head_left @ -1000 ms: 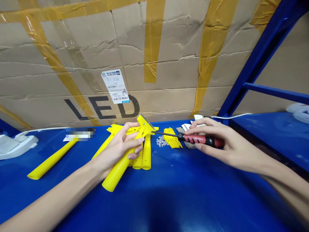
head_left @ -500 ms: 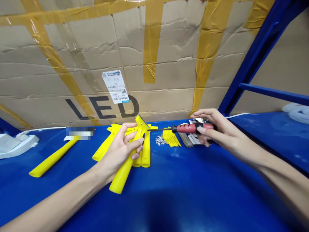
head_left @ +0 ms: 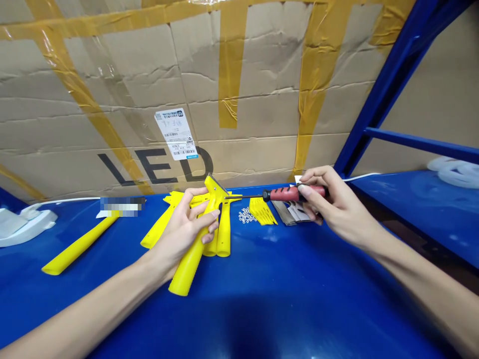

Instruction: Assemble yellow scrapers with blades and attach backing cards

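My left hand (head_left: 190, 219) is wrapped round a yellow scraper handle (head_left: 186, 271), whose head with a thin metal blade (head_left: 218, 182) points up. In my right hand (head_left: 324, 199) is a red and black screwdriver (head_left: 279, 194), held level by its grip. The shaft reaches left to the scraper head; whether its tip touches a screw is too small to tell. Behind my left hand lie several yellow handles (head_left: 223, 234). Small metal nuts (head_left: 246, 216), a stack of yellow plates (head_left: 263, 211) and grey blades (head_left: 283, 213) lie below the screwdriver.
On the left of the blue table (head_left: 262, 309) rests another yellow scraper (head_left: 80, 244), its head blurred out, beside a white device (head_left: 32, 227). A large taped cardboard box (head_left: 262, 119) stands behind. Blue metal framing (head_left: 381, 104) and a white coil (head_left: 454, 172) are at right.
The view has shifted slightly, moving everything a little left. Around the screwdriver grip, the fingers of my right hand have changed position a little. Both hands keep their hold.
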`<state>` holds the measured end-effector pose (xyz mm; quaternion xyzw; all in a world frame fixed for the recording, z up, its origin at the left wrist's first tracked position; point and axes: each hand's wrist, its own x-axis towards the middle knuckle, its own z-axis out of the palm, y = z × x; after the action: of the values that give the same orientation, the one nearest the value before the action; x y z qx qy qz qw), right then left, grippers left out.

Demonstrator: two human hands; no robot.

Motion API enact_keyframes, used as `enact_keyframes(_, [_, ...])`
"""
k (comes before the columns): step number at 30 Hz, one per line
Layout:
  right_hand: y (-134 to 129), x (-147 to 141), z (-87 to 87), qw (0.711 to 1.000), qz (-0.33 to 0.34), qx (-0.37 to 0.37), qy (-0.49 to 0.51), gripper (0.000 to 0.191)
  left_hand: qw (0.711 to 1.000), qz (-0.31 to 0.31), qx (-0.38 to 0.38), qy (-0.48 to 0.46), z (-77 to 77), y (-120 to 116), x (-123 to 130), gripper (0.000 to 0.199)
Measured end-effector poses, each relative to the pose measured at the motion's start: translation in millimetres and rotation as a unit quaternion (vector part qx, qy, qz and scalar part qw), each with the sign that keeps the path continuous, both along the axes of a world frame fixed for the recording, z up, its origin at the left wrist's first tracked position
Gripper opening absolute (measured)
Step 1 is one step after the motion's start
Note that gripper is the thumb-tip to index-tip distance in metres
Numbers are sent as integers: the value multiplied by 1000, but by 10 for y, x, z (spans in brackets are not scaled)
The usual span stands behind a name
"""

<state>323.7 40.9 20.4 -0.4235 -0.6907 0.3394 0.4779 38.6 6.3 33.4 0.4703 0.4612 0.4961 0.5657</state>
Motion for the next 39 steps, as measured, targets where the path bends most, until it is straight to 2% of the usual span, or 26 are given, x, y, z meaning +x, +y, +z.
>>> enact_keyframes(2, [-1,6,-10,997,-57,9,-44,28,1000,-2,1,2,-9,-8,6,55])
enact_keyframes(3, [-3,10,-11,997,-58,6,-53,28,1000,-2,3,3,-13,-10,7,55])
enact_keyframes(7, [-11,12,-8,998,54,-18,-8,36,1000,15,10,-2,-22,-5,-1,56])
enact_keyframes(8, [-9,7,-13,998,57,-11,3,34,1000,19,10,-4,-22,-3,-2,56])
enact_keyframes(11, [1,-6,-42,999,-31,31,-18,25,1000,13,9,-7,-16,-5,7,53])
enact_keyframes(13, [3,-4,-52,997,-53,36,-32,25,1000,13,12,-6,-9,-8,15,51])
enact_keyframes(17, [7,12,-40,999,46,22,13,33,1000,24,12,-6,-13,-10,20,53])
enact_keyframes(18, [14,16,-40,999,38,29,18,30,1000,21,10,-7,-18,-13,23,53])
enact_keyframes(20, [28,28,-43,999,-22,42,2,22,1000,12,10,-9,-27,-23,34,53])
enact_keyframes(22, [35,39,-41,997,-60,37,-21,23,1000,7,9,-7,-26,-34,46,51])
enact_keyframes(27, [9,26,-24,998,55,5,25,36,1000,26,6,-3,10,-36,45,52])
enact_keyframes(30, [12,9,-52,999,-13,30,14,23,1000,20,7,-2,7,-26,29,52])
enact_keyframes(32, [16,7,-67,998,-46,30,-15,24,1000,13,11,2,-10,-18,17,51])
enact_keyframes(36, [5,-1,-62,999,47,3,-2,37,1000,20,4,4,-40,1,7,52])
enact_keyframes(37, [5,-4,-64,999,47,7,7,36,1000,22,1,1,-45,4,10,53])
enact_keyframes(39, [10,-3,-74,1000,-11,20,-4,25,1000,13,-4,3,-50,6,16,53])
